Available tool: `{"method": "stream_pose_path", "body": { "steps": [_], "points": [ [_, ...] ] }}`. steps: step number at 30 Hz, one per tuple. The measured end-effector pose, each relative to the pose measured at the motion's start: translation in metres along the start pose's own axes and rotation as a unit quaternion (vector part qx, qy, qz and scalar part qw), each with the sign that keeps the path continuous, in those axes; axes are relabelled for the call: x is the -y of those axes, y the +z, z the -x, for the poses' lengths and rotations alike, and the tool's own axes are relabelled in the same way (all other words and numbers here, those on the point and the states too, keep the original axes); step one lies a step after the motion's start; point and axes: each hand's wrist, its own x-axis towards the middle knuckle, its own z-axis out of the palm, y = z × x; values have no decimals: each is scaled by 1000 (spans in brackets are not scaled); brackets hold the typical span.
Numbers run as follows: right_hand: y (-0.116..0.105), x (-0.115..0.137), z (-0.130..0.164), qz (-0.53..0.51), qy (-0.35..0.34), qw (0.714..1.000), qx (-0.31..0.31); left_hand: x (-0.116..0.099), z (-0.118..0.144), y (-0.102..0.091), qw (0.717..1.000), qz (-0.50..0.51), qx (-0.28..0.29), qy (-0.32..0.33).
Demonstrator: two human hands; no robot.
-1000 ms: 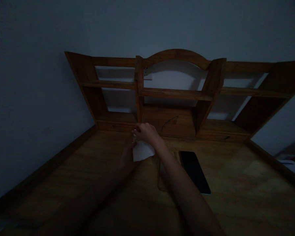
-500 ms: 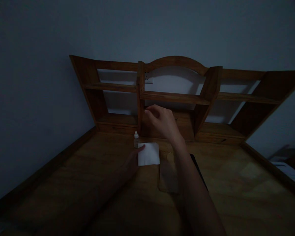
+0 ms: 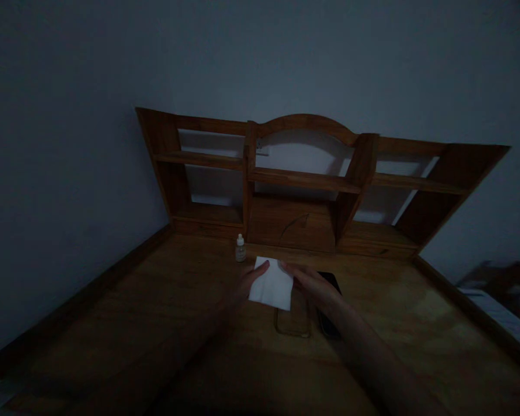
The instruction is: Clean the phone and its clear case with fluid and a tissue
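A folded white tissue (image 3: 271, 287) is held between my two hands above the desk. My left hand (image 3: 250, 280) grips its left side, thumb on top. My right hand (image 3: 305, 280) has its fingers at the tissue's upper right corner, closed on that edge. Under the tissue and my right hand lies a clear phone case (image 3: 292, 325), partly covered. A black phone (image 3: 328, 328) rests to the right of the case, with my right wrist crossing over it. Just beyond my left hand stands a small dropper bottle (image 3: 240, 252) with a white cap.
At the back of the wooden desk (image 3: 190, 289) rises a wooden shelf unit (image 3: 301, 180) against the wall. A wall socket (image 3: 262, 149) shows through its middle opening. Raised wooden edges run along both sides of the desk. The room is dim.
My right hand has come down from in front of the shelf to the tissue's right side. The tissue has shifted slightly right and tilted, and the view has moved a little.
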Motion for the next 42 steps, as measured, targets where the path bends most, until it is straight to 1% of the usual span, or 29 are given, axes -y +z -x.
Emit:
{"method": "stream_pose_path", "body": {
  "steps": [2,4,5,8,11,13,15,17,19,20,22,24,26,28,30,32,34,36,38,42],
  "points": [
    [-2,-11,14,-92,49,993,64,3,5,6,999,-47,15,19],
    [-5,-20,21,-90,49,992,72,3,10,15,992,-109,35,50],
    [-7,-24,22,-69,40,995,61,2,11,20,988,-131,45,69],
    [-18,-34,17,15,-9,1000,1,-3,10,33,970,-187,67,142],
    [-38,-42,10,74,-44,994,-62,-2,0,38,942,-253,81,206],
    [-55,-46,6,136,-68,981,-118,2,-8,35,922,-304,64,230],
    [-71,-52,5,207,-93,958,-175,10,-15,28,892,-371,24,256],
    [-83,-59,6,264,-114,935,-209,18,-20,22,859,-446,-18,250],
    [-86,-66,8,300,-130,920,-218,25,-22,18,828,-503,-24,247],
    [-85,-69,9,314,-141,915,-208,28,-21,17,816,-522,-17,246],
    [-76,-72,12,351,-183,905,-158,32,-20,17,805,-539,1,249],
    [-62,-72,15,406,-244,877,-81,34,-19,19,807,-535,12,248],
    [-49,-70,18,447,-271,852,-25,35,-19,20,815,-531,12,232],
    [-39,-67,21,463,-263,846,18,36,-20,20,820,-536,14,200],
    [-34,-64,24,465,-246,849,53,36,-22,19,820,-541,15,184],
    [-34,-61,26,461,-234,853,69,37,-25,16,819,-541,18,190],
    [-35,-60,28,451,-230,859,72,40,-28,12,821,-536,19,197],
    [-35,-59,30,441,-229,865,74,43,-31,9,828,-526,18,192],
    [-35,-59,30,430,-232,869,77,46,-33,8,844,-503,6,186],
    [-33,-59,31,405,-247,877,69,43,-31,12,895,-409,-7,174]
  ]
}}
